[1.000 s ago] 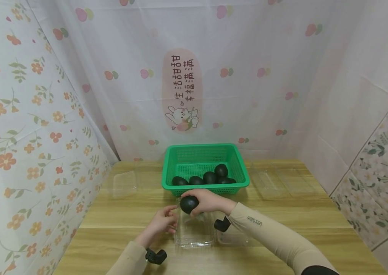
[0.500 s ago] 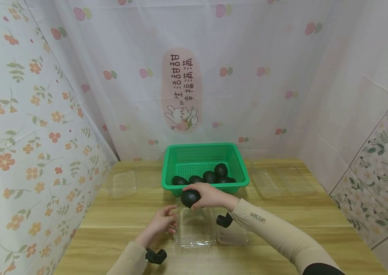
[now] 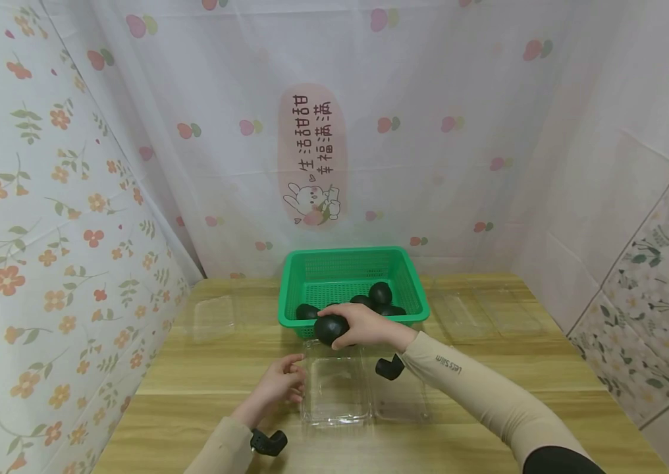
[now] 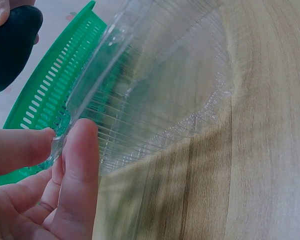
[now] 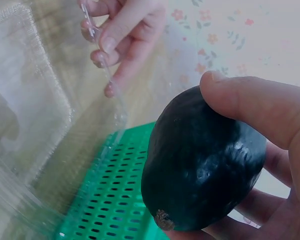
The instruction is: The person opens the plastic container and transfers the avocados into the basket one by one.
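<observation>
My right hand (image 3: 364, 326) grips a dark avocado (image 5: 202, 160), with the thumb on one side and the fingers on the other. In the head view this avocado overlaps the front rim of the green basket (image 3: 414, 276). Below it on the table stands a clear plastic clamshell box (image 3: 337, 395) with nothing in it. My left hand (image 4: 65, 185) pinches the rim of that box at its left side between thumb and fingers. More avocados (image 3: 380, 293) lie in the front part of the basket.
The box's clear lid (image 3: 401, 398) lies folded out on its right. Further clear boxes (image 3: 467, 313) stand at the table's back right, and another clear plastic piece (image 3: 214, 316) at the back left. Patterned curtains (image 3: 429, 145) enclose the wooden table (image 3: 192, 375).
My right hand has moved back and slightly right with the avocado, away from the box and up to the basket's front rim. The left hand has stayed at the box's rim.
</observation>
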